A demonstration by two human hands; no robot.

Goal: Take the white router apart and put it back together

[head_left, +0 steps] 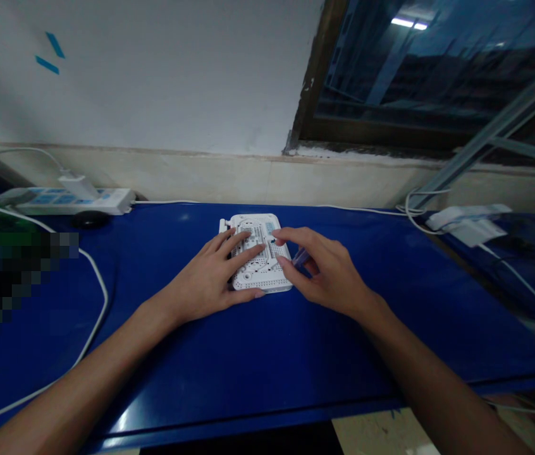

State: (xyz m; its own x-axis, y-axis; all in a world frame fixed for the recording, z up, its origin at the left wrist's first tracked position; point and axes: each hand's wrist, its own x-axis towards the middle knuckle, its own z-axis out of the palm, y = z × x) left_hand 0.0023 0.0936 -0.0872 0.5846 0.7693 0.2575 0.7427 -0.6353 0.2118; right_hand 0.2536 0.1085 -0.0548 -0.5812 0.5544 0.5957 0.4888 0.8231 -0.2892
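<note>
A white plastic device (258, 235), flat and full of small vent holes, lies on the blue table (267, 354) near its far edge. My left hand (210, 278) lies flat across the device's left half, fingers stretched out and apart and the thumb along its near edge. My right hand (327, 272) is at the device's right side. Its index finger and thumb touch the casing, and its other fingers are curled round a small purplish object (300, 256) that is mostly hidden.
A white power strip (66, 200) with a plugged-in adapter sits at the back left, and its white cable (99, 284) loops over the table's left side. More white cables and an adapter (467, 224) lie at the right. A wall and a dark window stand behind.
</note>
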